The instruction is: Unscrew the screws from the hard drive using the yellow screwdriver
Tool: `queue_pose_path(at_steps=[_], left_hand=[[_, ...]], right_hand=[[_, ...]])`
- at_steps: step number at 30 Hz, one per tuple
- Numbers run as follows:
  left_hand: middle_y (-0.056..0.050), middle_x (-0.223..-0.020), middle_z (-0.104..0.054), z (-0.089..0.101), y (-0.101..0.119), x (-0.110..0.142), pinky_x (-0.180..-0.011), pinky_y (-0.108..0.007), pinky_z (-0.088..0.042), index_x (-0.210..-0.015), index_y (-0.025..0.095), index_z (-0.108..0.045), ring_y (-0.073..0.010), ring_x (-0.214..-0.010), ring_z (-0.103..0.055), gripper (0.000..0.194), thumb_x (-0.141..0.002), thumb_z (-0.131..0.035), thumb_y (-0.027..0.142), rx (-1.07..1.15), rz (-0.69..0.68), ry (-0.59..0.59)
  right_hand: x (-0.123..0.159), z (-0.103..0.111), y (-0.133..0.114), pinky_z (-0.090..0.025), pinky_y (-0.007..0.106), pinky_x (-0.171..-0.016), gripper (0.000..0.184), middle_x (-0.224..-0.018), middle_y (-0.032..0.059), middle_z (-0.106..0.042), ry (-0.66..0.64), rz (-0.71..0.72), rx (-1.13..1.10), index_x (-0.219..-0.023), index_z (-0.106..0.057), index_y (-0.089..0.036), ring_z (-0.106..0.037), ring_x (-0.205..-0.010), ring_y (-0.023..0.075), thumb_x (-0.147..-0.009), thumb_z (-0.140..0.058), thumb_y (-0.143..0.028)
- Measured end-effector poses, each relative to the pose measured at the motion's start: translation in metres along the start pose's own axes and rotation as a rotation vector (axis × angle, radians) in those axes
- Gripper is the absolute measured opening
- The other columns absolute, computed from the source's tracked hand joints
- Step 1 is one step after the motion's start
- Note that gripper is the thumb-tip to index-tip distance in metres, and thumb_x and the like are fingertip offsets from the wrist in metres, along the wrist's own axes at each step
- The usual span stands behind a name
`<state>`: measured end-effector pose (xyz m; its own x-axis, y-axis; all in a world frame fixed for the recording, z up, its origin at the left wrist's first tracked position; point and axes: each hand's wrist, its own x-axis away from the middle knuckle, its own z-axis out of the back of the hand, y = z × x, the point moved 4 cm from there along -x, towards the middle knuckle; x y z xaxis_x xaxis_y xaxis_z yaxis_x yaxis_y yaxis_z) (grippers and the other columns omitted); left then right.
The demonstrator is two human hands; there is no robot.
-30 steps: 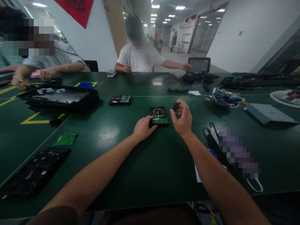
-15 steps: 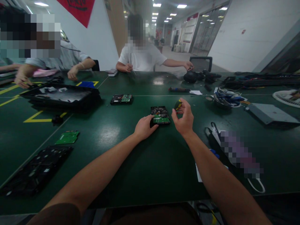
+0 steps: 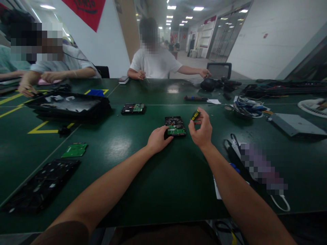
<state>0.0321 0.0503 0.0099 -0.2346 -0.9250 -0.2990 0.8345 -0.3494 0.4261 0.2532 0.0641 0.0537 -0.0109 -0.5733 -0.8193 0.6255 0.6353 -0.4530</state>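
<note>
A black hard drive (image 3: 175, 126) with a green circuit board on its near end lies on the dark green table (image 3: 163, 177). My left hand (image 3: 158, 139) grips the drive's near left corner, fingers curled on its edge. My right hand (image 3: 202, 131) is just right of the drive, fingers pinched round a screwdriver (image 3: 195, 115) with a black and yellow handle. The screwdriver's shaft and tip are hidden behind my fingers.
A second hard drive (image 3: 133, 108) lies further back left. A black tray (image 3: 67, 105), a loose green board (image 3: 75, 150) and a black panel (image 3: 41, 187) lie at the left. Cables (image 3: 246, 107), a grey case (image 3: 293, 124) and tools sit right. Two people sit across the table.
My right hand has turned the screwdriver handle in its fingers, closing them more round it. My left hand stays on the drive. The person at the far left has shifted their arms.
</note>
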Motion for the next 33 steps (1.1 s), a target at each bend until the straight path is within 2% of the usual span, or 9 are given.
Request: queue_pose_path(at_steps=[6, 11, 14, 20, 26, 33], left_hand=[[-0.01, -0.133, -0.068, -0.0022, -0.0015, 0.0005, -0.105, -0.042, -0.05, -0.137, 0.019, -0.058, -0.0301, -0.121, -0.064, 0.054, -0.091, -0.068, 0.044, -0.013, -0.006, 0.01], [-0.011, -0.134, -0.068, -0.0037, -0.0024, 0.0005, -0.104, -0.043, -0.05, -0.137, 0.018, -0.058, -0.0301, -0.121, -0.064, 0.053, -0.092, -0.066, 0.046, -0.005, -0.033, 0.027], [-0.011, -0.132, -0.068, -0.0032, -0.0019, 0.0005, -0.103, -0.043, -0.051, -0.136, 0.018, -0.058, -0.0302, -0.12, -0.064, 0.053, -0.092, -0.066, 0.046, -0.002, -0.035, 0.024], [-0.012, -0.133, -0.068, -0.0049, -0.0038, 0.0002, -0.102, -0.043, -0.052, -0.138, 0.019, -0.058, -0.03, -0.12, -0.064, 0.055, -0.092, -0.067, 0.046, 0.006, -0.008, 0.016], [-0.012, -0.135, -0.067, -0.0053, -0.0039, -0.0002, -0.104, -0.044, -0.051, -0.138, 0.018, -0.057, -0.0303, -0.123, -0.063, 0.055, -0.092, -0.066, 0.046, 0.01, -0.023, 0.019], [-0.013, -0.133, -0.068, -0.0048, -0.0032, -0.0004, -0.103, -0.043, -0.052, -0.138, 0.017, -0.058, -0.0304, -0.12, -0.064, 0.056, -0.092, -0.066, 0.047, -0.001, -0.029, 0.023]], right_hand=[[-0.0009, 0.0014, -0.0028, -0.065, 0.043, -0.071, 0.064, -0.119, 0.0111, -0.061, 0.009, 0.002, 0.005, -0.15, -0.042, -0.028, -0.066, -0.091, 0.0247, -0.09, -0.065, -0.028], [-0.001, 0.0005, -0.0064, -0.065, 0.046, -0.081, 0.068, -0.13, 0.0132, -0.061, -0.022, -0.001, 0.0, -0.156, -0.035, -0.028, -0.068, -0.1, 0.0265, -0.092, -0.058, -0.023], [-0.0003, -0.0012, -0.0043, -0.065, 0.045, -0.082, 0.071, -0.132, 0.0124, -0.063, -0.049, -0.02, -0.029, -0.158, -0.031, -0.029, -0.07, -0.099, 0.0256, -0.092, -0.058, -0.023], [0.0003, -0.0005, -0.0028, -0.066, 0.043, -0.077, 0.068, -0.134, 0.01, -0.061, -0.034, 0.022, -0.009, -0.154, -0.037, -0.032, -0.069, -0.097, 0.0246, -0.093, -0.063, -0.026], [-0.0001, 0.0002, -0.0045, -0.066, 0.044, -0.084, 0.067, -0.138, 0.0107, -0.059, -0.031, 0.028, -0.017, -0.155, -0.035, -0.032, -0.068, -0.106, 0.0262, -0.094, -0.06, -0.022], [0.0012, -0.0004, -0.0014, -0.065, 0.044, -0.08, 0.067, -0.128, 0.0113, -0.059, 0.012, 0.004, -0.02, -0.152, -0.037, -0.029, -0.067, -0.099, 0.025, -0.092, -0.064, -0.023]])
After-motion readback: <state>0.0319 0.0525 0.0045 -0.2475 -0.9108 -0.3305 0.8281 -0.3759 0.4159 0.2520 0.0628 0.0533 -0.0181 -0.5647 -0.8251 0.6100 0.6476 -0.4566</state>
